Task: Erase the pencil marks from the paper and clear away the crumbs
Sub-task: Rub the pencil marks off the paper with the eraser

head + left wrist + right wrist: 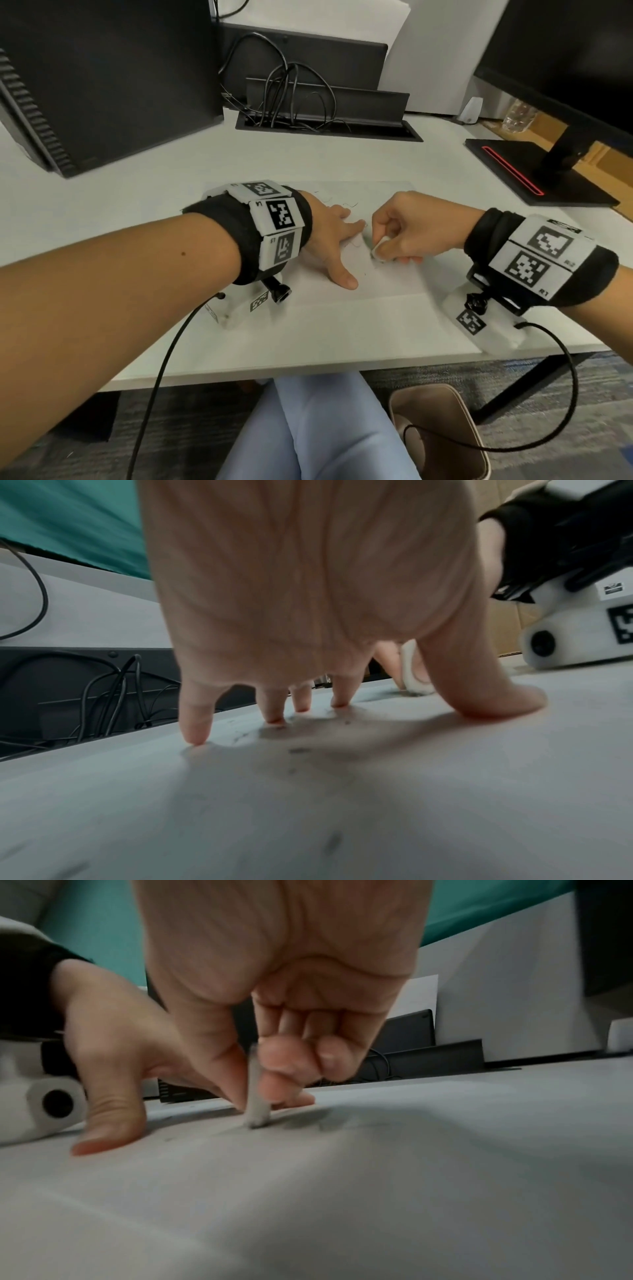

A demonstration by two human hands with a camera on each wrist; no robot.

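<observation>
Two dark monitors stand at the back of the white desk (144, 240): one at far left (113, 78), one at far right on a black stand with a red stripe (534, 171). Between them a cable tray (325, 116) holds tangled black cords. A beige bin (438, 431) sits on the floor under the desk edge.

The paper (387, 274) lies flat near the front of the desk, with faint pencil marks (342, 205) showing beyond the left hand's fingers and dark crumbs (298, 750) scattered on the sheet under the palm.

The left hand (329, 236) is spread, fingertips and thumb pressing the paper down. The right hand (411, 229), fingers curled, pinches a white eraser (257, 1102) between thumb and fingers, its lower end touching the paper just beside the left index finger.
</observation>
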